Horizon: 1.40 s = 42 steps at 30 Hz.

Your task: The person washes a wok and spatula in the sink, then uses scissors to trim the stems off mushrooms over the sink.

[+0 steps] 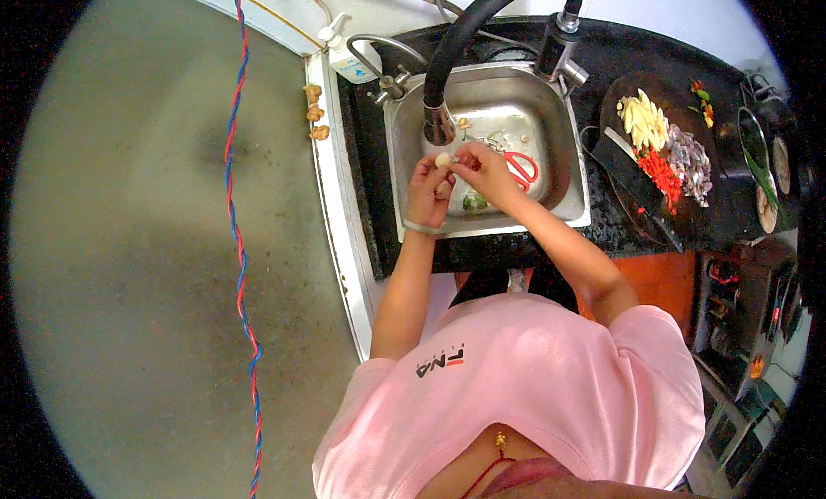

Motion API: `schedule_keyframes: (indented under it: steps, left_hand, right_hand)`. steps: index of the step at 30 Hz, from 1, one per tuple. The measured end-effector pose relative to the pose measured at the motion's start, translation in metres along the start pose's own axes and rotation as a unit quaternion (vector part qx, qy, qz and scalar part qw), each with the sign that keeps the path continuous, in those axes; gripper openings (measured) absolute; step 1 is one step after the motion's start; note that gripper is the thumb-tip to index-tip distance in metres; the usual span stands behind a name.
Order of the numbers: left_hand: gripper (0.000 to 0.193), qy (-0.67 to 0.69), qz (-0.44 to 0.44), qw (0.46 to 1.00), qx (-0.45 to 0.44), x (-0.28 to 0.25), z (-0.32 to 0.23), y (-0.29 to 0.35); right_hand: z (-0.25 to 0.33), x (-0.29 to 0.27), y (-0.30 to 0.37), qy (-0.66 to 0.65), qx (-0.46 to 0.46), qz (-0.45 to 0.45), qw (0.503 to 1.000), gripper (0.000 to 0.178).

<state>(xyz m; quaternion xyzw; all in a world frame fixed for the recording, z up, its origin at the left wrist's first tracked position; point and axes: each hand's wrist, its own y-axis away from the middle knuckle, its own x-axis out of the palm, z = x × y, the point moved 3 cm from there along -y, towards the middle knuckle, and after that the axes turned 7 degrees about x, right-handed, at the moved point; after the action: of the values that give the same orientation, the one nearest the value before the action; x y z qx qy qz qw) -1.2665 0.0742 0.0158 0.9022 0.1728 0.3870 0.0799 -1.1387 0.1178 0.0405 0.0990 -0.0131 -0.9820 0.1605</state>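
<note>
Over the sink [572,168], my left hand [425,194] holds a small cream-coloured, rounded piece that looks like a garlic clove [443,160] between thumb and fingers. My right hand [483,172] meets it there, its fingertips pinched together at the clove's right side. What those right fingertips grip is too small to make out. Below the hands, scissors [522,166] with red handles lie in the basin, their blades partly hidden. Green scraps [474,201] and small pale bits also lie on the sink's bottom.
A black hose faucet [439,125] hangs just beyond my hands. A thin tap [391,84] and white pump bottle [351,62] stand back left. Ginger pieces [316,115] rest on the ledge. Right, a cleaver [632,176] lies beside pale strips [644,120], chopped red pepper [660,174] and greyish pieces [689,165].
</note>
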Motion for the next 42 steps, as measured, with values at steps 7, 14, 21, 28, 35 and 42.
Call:
schedule_keyframes:
  steps: [7,14,21,28,35,42]
  left_hand:
    - [0.021,-0.098,0.023,0.994,0.03,-0.001,-0.005,0.005]
    - [0.014,-0.147,0.001,0.987,0.06,-0.004,-0.006,0.005]
    - [0.014,-0.061,0.008,0.998,0.024,0.015,-0.01,0.014]
    - [0.02,-0.064,0.005,0.998,0.023,-0.005,-0.002,0.005]
    - [0.022,-0.091,0.037,0.995,0.025,-0.004,-0.006,0.003]
    - [0.019,-0.085,0.006,0.996,0.0,0.007,-0.004,0.008]
  right_hand:
    - [-0.006,0.001,-0.004,0.059,-0.032,-0.011,0.998,0.011]
    - [-0.003,0.008,-0.009,0.098,-0.013,-0.011,0.995,0.012]
    - [-0.024,-0.001,-0.03,0.018,0.046,-0.028,0.998,0.012]
    - [-0.024,0.006,-0.023,-0.079,0.053,0.129,0.987,0.012]
    - [-0.02,0.002,-0.025,-0.092,0.072,0.153,0.981,0.012]
    - [-0.023,-0.003,-0.029,-0.051,0.072,0.165,0.982,0.01]
